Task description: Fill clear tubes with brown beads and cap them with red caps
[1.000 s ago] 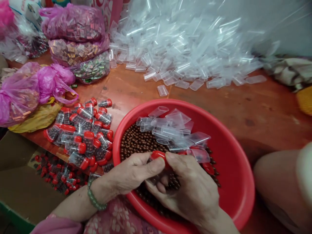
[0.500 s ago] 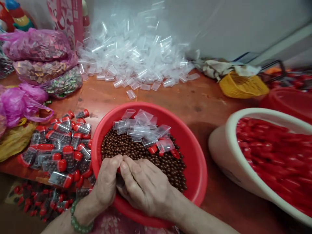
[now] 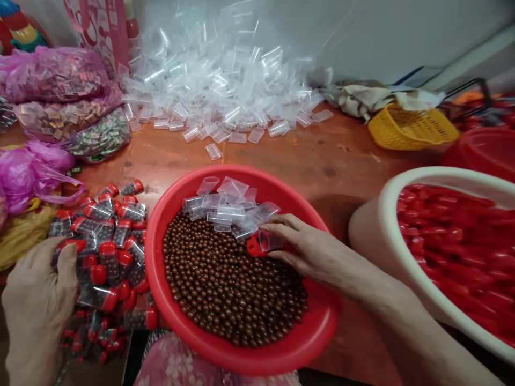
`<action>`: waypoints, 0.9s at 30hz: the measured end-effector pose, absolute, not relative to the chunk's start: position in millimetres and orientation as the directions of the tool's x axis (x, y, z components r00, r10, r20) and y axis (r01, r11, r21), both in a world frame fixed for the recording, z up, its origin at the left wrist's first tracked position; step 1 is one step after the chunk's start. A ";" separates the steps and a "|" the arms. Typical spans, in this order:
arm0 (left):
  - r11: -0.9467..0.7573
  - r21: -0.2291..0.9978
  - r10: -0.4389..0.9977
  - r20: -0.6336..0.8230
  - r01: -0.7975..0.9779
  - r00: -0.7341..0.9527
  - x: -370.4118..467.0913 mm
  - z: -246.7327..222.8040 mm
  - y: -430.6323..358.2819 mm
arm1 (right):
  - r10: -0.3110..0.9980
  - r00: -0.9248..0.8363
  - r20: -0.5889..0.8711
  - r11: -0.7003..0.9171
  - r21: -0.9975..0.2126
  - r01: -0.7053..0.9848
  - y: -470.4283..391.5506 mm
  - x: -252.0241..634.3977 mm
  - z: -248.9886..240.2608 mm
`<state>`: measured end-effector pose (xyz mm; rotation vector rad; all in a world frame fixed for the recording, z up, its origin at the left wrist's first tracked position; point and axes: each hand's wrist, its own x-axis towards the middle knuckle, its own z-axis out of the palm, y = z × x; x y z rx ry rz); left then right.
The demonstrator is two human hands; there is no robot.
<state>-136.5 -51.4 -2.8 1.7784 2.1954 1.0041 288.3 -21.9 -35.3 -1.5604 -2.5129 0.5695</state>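
Note:
A red basin (image 3: 322, 316) holds small round brown balls (image 3: 229, 289), with clear plastic tubes (image 3: 229, 209) heaped at its far side. Over the balls, my right hand (image 3: 300, 244) has its thumb and fingers around a clear tube (image 3: 270, 241). A red cap (image 3: 254, 246) lies against that tube's near end. My left hand (image 3: 42, 289) is at the left edge of a pile of ball-filled, red-capped tubes (image 3: 108, 257). Its thumb and fingers are curled, and what lies between them is mostly hidden.
A cream tub (image 3: 374, 230) full of red caps (image 3: 454, 252) stands at the right. Loose clear tubes (image 3: 225, 91) are heaped along the wall. Pink bags (image 3: 60, 75) of small pieces sit at the far left, and a yellow basket (image 3: 410, 128) is at the back right.
My hands, closed together over the basin's near side before, have separated. The left moved left to the filled tubes; the right moved forward and right onto a clear tube.

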 end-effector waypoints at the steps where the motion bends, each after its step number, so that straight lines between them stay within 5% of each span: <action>1: 0.076 0.471 0.912 0.324 0.879 -0.252 -135.7 -3.4 -48.2 | 0.876 -0.469 -0.112 0.395 -0.391 0.831 -19.0 288.8 -37.1; 3: 0.042 0.357 0.917 0.358 0.933 -0.178 -121.0 -2.4 -43.5 | 0.863 -0.488 -0.132 0.412 -0.373 0.831 -16.4 286.7 -36.6; 9: -0.419 0.528 0.896 0.371 0.739 0.243 -39.1 -10.1 -39.5 | 0.823 -0.563 0.078 0.559 -0.284 0.779 -26.0 251.4 -18.2; 12: -0.491 0.538 0.867 0.381 0.685 0.322 -17.3 -23.3 -36.2 | 0.721 -0.693 -0.022 0.672 -0.224 0.706 -24.9 215.9 -14.9; 15: -0.512 0.498 0.853 0.392 0.700 0.345 -12.4 -32.9 -33.6 | 0.665 -0.733 -0.144 0.743 0.029 0.669 -18.6 182.1 -21.7; 17: -0.519 0.478 0.847 0.396 0.708 0.354 -13.2 -35.2 -33.3 | 0.648 -0.736 -0.198 0.760 0.096 0.643 -15.7 165.5 -29.6; 21: -0.525 0.450 0.844 0.381 0.722 0.376 -13.9 -34.1 -33.5 | 0.536 -0.810 -0.238 0.828 -0.039 0.559 -14.0 150.8 -43.2; 27: -0.517 0.492 0.853 0.372 0.701 0.367 -9.9 -34.3 -31.3 | 0.352 -0.905 -0.238 0.787 -0.448 0.424 0.4 162.4 -42.5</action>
